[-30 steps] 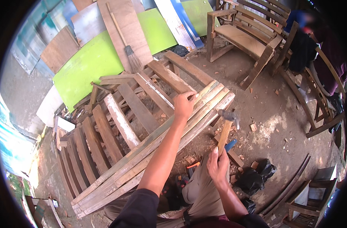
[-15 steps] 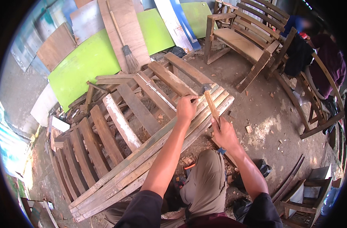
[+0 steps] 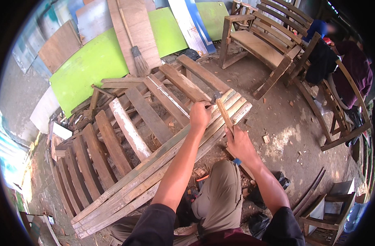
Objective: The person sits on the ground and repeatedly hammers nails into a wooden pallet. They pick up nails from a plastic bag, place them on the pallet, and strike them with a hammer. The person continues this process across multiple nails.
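My right hand [image 3: 239, 142] is wrapped round the wooden handle of a hammer [image 3: 224, 110]. The hammer's dark head rests at or just above the far right end of a slatted wooden frame, close to my left fingertips. My left hand [image 3: 200, 114] is closed in a pinch by the end of a brown slat [image 3: 183, 83]; whatever it pinches is too small to make out. Long pale wooden strips [image 3: 154, 174] lie side by side under my hands, running diagonally from lower left to upper right across the ends of the slats.
Green panels [image 3: 93, 61] and a broom [image 3: 140, 61] lean at the back wall. A wooden bench [image 3: 257, 47] stands at the far right, with a person in dark purple [image 3: 353, 69] beside another wooden frame [image 3: 312, 110]. Wood chips litter the floor; a small wooden piece of furniture [image 3: 329, 213] is lower right.
The hammer head has dropped slightly and shifted left, nearer my left fingertips. My left hand keeps its pinch at the slat's end. The whole view has shifted a little.
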Tool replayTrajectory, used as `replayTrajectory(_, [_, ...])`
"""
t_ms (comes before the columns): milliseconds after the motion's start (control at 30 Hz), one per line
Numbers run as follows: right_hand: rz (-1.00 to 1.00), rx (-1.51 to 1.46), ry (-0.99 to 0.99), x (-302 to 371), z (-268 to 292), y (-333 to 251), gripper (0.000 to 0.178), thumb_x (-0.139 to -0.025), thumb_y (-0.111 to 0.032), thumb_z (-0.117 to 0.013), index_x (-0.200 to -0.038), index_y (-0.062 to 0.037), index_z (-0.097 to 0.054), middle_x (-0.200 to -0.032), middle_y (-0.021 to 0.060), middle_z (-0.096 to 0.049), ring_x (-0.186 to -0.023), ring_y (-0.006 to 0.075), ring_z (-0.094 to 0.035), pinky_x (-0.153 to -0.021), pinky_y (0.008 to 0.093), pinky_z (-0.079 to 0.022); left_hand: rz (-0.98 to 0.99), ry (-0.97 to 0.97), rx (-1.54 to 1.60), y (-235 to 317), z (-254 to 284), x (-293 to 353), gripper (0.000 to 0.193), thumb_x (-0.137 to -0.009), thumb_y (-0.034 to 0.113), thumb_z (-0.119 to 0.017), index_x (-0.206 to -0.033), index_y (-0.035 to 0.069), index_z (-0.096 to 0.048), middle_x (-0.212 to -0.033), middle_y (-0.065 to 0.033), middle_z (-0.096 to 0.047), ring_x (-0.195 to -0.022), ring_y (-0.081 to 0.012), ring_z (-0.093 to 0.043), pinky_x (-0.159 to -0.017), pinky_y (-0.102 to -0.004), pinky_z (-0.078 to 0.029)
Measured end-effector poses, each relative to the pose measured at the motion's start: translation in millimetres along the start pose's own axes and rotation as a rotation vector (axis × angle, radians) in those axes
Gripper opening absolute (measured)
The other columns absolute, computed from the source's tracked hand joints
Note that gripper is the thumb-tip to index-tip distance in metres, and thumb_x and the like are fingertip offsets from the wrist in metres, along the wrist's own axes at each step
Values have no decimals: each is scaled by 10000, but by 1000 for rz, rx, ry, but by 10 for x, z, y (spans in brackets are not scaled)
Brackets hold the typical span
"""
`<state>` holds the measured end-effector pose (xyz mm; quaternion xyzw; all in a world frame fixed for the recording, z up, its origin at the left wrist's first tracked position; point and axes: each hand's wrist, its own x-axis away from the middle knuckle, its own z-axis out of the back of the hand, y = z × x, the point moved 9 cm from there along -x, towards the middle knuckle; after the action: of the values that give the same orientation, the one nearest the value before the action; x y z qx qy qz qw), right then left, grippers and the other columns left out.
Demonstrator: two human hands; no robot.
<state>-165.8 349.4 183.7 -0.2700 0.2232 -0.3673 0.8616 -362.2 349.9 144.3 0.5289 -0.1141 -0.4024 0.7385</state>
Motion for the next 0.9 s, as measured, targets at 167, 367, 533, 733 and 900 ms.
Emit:
replayTrajectory(167, [-71,-69,13,-1,20,65,391,-1069,-279,-540,-929,86,-533,-624,275,-600,-645,399,-725,-554,492,-509,17,-14,13,-45,-23,-21,125,-844,124,-771,-948,60,-799,-1001,-122,-741,-890,-346,-705,-803,-406,-548])
replayTrajectory(367, [-152,-86,-27,-35,57,43,369,-1049,-263,-557,-933,87,-540,-696,331,-610,-729,510,-652,-619,557,-496,-124,43,-37,-29,24,-19,119,-830,128,-780,-923,54,-799,-984,-116,-729,-880,-338,-694,-799,-405,-545])
replayTrajectory(533, [-89,-29,-41,-71,169,-107,348,-1038,-248,-566,-939,86,-546,-725,359,-614,-758,569,-616,-640,584,-494,-10,-15,-15,-57,-33,-15,117,-820,118,-781,-915,53,-802,-985,-108,-733,-913,-320,-695,-821,-400,-541])
replayTrajectory(733, [-53,41,-31,-114,143,-134,363,-1036,-250,-563,-916,92,-557,-719,369,-608,-738,560,-624,-634,581,-501,-153,-66,-41,-107,-65,20,166,-792,132,-789,-951,87,-810,-1007,-101,-723,-958,-306,-683,-857,-391,-543])
replayTrajectory(900, [25,62,-16,-157,118,-90,371,-1029,-242,-569,-891,102,-559,-703,366,-604,-724,555,-628,-638,585,-499,-181,-138,-89,-107,-107,59,233,-822,147,-791,-1053,124,-805,-1094,-91,-699,-1036,-286,-668,-912,-383,-524])
